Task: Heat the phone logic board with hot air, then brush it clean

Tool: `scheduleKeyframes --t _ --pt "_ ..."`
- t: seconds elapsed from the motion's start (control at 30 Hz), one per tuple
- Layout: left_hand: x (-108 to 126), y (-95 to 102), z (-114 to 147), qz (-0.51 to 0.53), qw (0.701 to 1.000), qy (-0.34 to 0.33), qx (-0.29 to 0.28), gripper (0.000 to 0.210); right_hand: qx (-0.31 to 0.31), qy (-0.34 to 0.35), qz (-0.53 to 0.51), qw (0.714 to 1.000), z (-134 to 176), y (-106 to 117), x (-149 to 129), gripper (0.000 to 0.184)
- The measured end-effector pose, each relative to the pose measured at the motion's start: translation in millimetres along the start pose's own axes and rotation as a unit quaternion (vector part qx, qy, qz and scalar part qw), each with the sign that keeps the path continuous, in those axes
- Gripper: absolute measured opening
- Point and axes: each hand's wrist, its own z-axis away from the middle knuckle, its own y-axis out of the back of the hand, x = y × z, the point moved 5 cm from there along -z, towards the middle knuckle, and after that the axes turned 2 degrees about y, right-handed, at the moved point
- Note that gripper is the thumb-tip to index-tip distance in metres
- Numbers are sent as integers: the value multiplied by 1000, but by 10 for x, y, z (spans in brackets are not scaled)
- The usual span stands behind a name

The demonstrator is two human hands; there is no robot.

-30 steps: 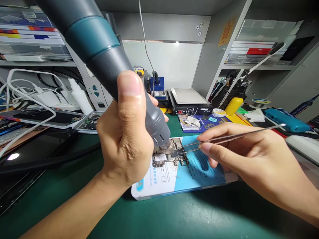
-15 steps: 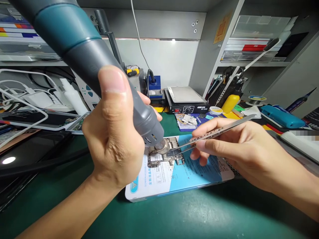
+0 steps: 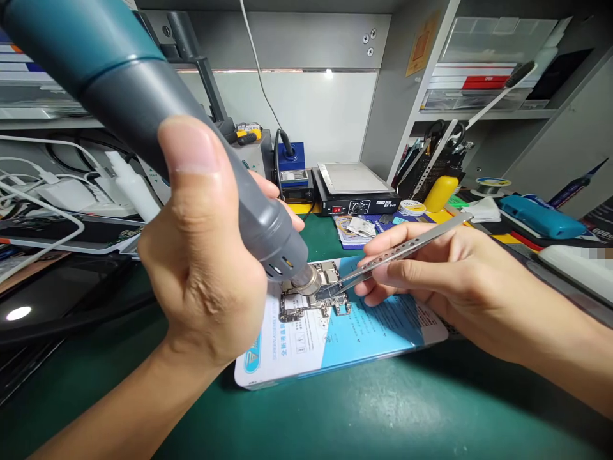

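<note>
My left hand (image 3: 205,255) is wrapped round the grey and teal handle of a hot air gun (image 3: 253,217), thumb on top. Its metal nozzle (image 3: 309,281) points down at a phone circuit board (image 3: 338,306), just above it and hiding part of it. The board lies flat on a white and blue box (image 3: 297,358). Between the thumb and fingers of my right hand (image 3: 431,268) is a pair of metal tweezers (image 3: 407,248). The tips reach the board beside the nozzle, over a dark chip area; whether they grip anything there I cannot tell.
Behind the box stands a heating plate (image 3: 357,179) with a knob and red switch. A yellow bottle (image 3: 441,193) and a tool holder (image 3: 433,163) are at the back right. Phone parts (image 3: 43,300) and white cables (image 3: 52,172) lie at the left. The mat (image 3: 335,421) is green.
The view has shifted slightly. My right hand and the tweezers have moved a little left, and the tweezer tips look closer together near the nozzle. Both hands keep their holds.
</note>
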Motion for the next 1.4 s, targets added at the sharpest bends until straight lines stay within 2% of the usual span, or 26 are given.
scheduleKeyframes --t 0.3,0.43,0.77,1.0,1.4 --pt "41 -24 18 -27 1000 -5 -6 63 0 1 -24 1000 -37 -9 24 19" --pt "35 -30 19 -11 1000 -4 -7 59 2 -6 -30 1000 6 -23 7 14" --pt "36 -20 23 -22 1000 8 10 73 -1 -12 11 1000 12 -4 -4 11" --pt "14 4 7 6 1000 1 5 56 -1 -18 24 1000 31 -11 2 13" --pt "21 -35 -1 9 1000 -2 -5 58 16 -25 24 999 24 39 52 17"
